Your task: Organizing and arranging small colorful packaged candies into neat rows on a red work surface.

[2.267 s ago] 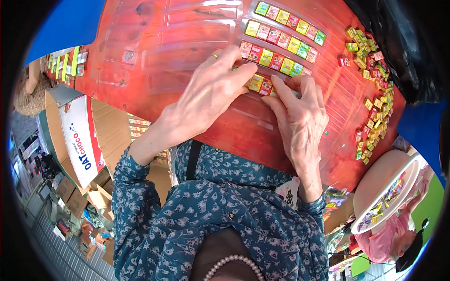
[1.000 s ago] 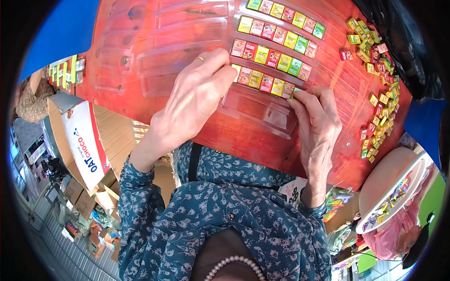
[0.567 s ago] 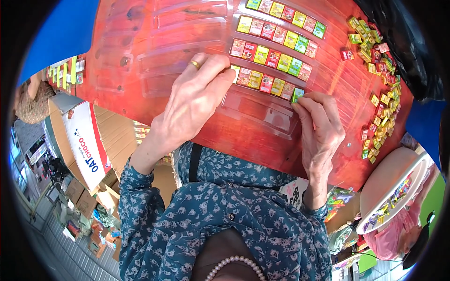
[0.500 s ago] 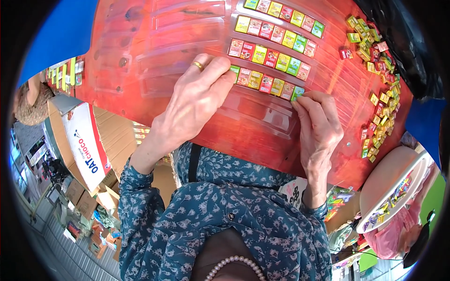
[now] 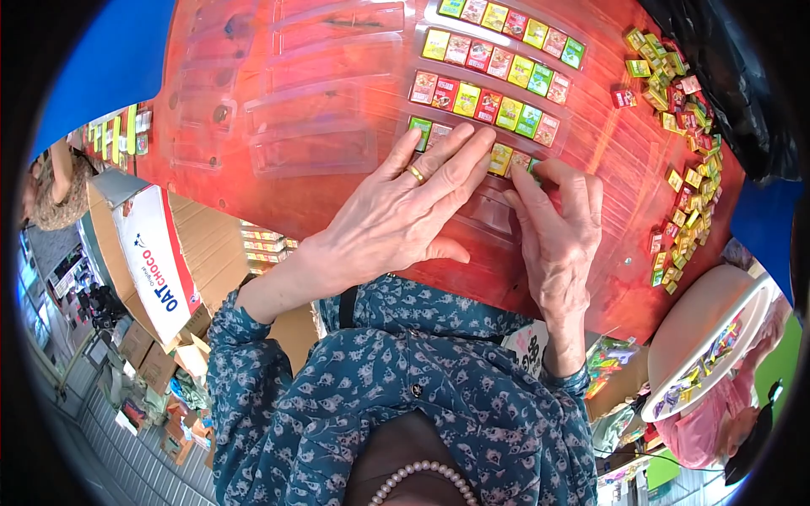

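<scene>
My left hand (image 5: 396, 202), wearing a ring, lies nearly flat with its fingers stretched over the nearest row of small coloured boxes (image 5: 499, 158). It hides the middle of that row; a green box (image 5: 419, 132) shows at the left end. At the right end, my right hand (image 5: 558, 223) has its fingers bent, thumb and forefinger around the end boxes. Exactly which box they grip is partly hidden. These boxes sit in a clear plastic tray (image 5: 488, 211), whose near compartment holds no boxes. Farther rows (image 5: 467, 99) of red, yellow, green and pink boxes fill the slots beyond.
Loose small boxes (image 5: 692, 202) lie heaped along the table's right side, beside black plastic (image 5: 721, 93). More clear trays (image 5: 312, 139) rest on the red table (image 5: 253, 198) at left. A cardboard carton (image 5: 156, 253) stands lower left, a pale basin (image 5: 704, 329) lower right.
My left hand has moved right, from the row's left end onto its middle, and its fingers have straightened. My right hand has shifted slightly left, over the end boxes.
</scene>
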Tool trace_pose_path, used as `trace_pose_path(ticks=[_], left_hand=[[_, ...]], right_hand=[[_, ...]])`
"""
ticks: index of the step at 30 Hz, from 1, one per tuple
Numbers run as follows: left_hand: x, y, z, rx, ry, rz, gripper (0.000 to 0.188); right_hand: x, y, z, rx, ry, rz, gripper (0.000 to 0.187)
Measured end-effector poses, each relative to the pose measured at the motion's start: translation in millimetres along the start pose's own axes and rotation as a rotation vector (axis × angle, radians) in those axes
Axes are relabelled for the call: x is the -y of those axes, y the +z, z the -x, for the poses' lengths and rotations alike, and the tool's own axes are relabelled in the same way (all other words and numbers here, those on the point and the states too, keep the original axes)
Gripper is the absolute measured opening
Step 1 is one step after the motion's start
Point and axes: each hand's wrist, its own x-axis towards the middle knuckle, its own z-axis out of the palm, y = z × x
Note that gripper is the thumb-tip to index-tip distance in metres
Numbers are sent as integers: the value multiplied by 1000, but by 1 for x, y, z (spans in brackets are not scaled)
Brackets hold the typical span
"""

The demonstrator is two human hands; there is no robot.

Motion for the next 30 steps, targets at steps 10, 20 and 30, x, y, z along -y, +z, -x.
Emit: trace_pose_path(ticks=[10,20,30], left_hand=[[1,3,-4,112,-4,-156,101],[4,-3,-1,75,-15,-35,108],[-50,-15,-104,-35,441,23,58]], right_hand=[[-2,-1,13,53,-44,132,48],[-33,-43,55,-339,402,265,48],[-66,-55,76,-364,529,298,21]])
